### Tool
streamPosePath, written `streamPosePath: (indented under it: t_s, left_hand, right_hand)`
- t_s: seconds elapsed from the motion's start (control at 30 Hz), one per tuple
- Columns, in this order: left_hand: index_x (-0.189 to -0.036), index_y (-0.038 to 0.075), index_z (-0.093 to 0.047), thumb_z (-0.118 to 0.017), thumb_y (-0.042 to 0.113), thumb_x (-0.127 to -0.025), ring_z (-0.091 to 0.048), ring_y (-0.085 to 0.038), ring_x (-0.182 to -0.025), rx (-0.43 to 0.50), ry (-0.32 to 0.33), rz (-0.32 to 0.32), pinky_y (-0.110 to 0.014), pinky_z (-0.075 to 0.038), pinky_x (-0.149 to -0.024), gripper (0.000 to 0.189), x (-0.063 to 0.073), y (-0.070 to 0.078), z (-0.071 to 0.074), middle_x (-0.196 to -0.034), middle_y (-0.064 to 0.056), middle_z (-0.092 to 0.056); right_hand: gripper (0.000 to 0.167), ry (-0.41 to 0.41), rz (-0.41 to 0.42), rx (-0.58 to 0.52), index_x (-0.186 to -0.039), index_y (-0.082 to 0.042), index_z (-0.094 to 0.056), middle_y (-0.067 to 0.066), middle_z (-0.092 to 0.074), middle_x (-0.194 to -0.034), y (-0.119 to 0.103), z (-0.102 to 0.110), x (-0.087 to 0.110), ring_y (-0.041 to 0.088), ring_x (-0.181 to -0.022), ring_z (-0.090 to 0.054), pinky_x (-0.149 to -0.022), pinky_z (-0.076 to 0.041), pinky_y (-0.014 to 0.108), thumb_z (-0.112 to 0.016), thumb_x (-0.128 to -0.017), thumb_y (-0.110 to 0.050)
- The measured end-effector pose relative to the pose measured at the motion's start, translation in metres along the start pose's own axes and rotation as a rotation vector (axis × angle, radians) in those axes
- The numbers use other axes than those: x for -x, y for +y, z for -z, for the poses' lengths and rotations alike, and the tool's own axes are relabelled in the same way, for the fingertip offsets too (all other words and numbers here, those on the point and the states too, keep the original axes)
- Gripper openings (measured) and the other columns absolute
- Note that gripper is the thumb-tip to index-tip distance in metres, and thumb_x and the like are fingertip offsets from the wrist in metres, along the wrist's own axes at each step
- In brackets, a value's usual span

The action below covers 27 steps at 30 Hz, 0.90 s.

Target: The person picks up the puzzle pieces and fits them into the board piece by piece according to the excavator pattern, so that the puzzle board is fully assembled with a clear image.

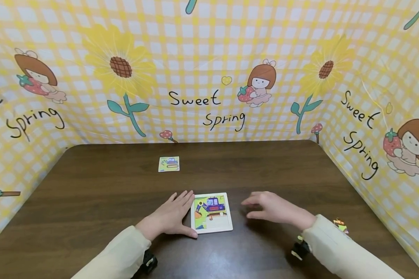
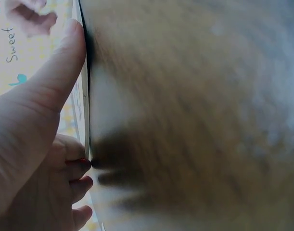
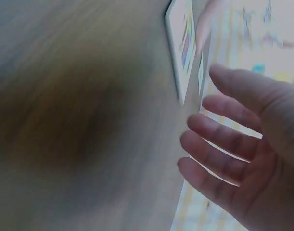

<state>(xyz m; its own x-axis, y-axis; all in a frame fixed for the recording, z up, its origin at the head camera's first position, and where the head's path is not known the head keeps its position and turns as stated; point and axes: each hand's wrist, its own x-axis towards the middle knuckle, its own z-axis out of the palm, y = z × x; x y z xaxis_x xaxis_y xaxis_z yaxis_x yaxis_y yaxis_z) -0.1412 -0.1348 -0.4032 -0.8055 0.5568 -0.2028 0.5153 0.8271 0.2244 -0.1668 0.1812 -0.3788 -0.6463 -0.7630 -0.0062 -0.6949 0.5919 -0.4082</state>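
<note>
A white-framed picture puzzle (image 1: 212,213) showing a purple excavator lies on the table, with a bare white patch toward its lower right. My left hand (image 1: 172,216) rests against its left edge, fingers straight and thumb stretched along the lower left corner. In the left wrist view the thumb and fingers of the left hand (image 2: 36,120) lie along the puzzle's side. Right of the puzzle, my right hand (image 1: 270,207) is held over the table with loosely bent fingers. The right wrist view shows nothing in the right hand (image 3: 243,149), with the puzzle (image 3: 182,48) beyond its fingertips.
A small excavator picture card (image 1: 169,164) lies farther back on the brown table (image 1: 108,170). Several colourful puzzle pieces (image 1: 340,225) sit at the right, partly hidden by the right sleeve (image 1: 345,244). A yellow checked cloth (image 1: 202,50) stands around the back and sides.
</note>
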Motion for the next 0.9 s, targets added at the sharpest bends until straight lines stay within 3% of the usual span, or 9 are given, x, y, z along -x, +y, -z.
streamPosePath:
  t_s: [0.27,0.47,0.67,0.9]
  left_hand:
    - [-0.142,-0.005,-0.025,-0.061,0.068,-0.070,-0.017,-0.033,-0.135,0.002,0.004,-0.009,-0.050,-0.013,-0.106,0.109,0.000,0.001,0.002,-0.148,-0.019,-0.021]
    - [-0.143,-0.004,-0.025,-0.061,0.069,-0.070,-0.017,-0.031,-0.136,-0.011,0.000,0.000,-0.049,-0.013,-0.106,0.110,0.000,0.001,0.001,-0.148,-0.018,-0.020]
    - [-0.142,-0.006,-0.025,-0.062,0.068,-0.070,-0.018,-0.033,-0.135,-0.001,0.004,-0.013,-0.051,-0.013,-0.106,0.109,-0.001,0.001,0.001,-0.148,-0.020,-0.021]
    - [-0.142,-0.006,-0.026,-0.061,0.069,-0.069,-0.018,-0.033,-0.135,-0.002,0.005,-0.008,-0.050,-0.014,-0.106,0.110,0.000,0.002,0.002,-0.147,-0.020,-0.022]
  right_hand:
    - [0.044,-0.050,-0.129,-0.116,-0.109,-0.006,-0.062,-0.006,-0.055,-0.092,0.038,0.014,0.068,0.012,-0.081,-0.054,-0.068,-0.047,0.030,-0.070,-0.079,-0.037]
    - [0.043,-0.090,-0.235,-0.151,-0.091,-0.012,-0.055,-0.005,-0.048,-0.079,0.049,0.014,0.104,0.008,-0.069,-0.045,-0.058,-0.040,0.027,-0.073,-0.072,-0.046]
    - [0.044,-0.109,-0.276,-0.107,-0.078,-0.016,-0.045,-0.006,-0.041,-0.070,0.052,0.010,0.126,0.004,-0.060,-0.037,-0.052,-0.031,0.024,-0.077,-0.068,-0.045]
    - [0.033,-0.071,-0.278,-0.024,-0.075,-0.020,-0.047,-0.011,-0.042,-0.069,0.046,0.006,0.132,0.001,-0.059,-0.039,-0.049,-0.032,0.022,-0.078,-0.070,-0.028]
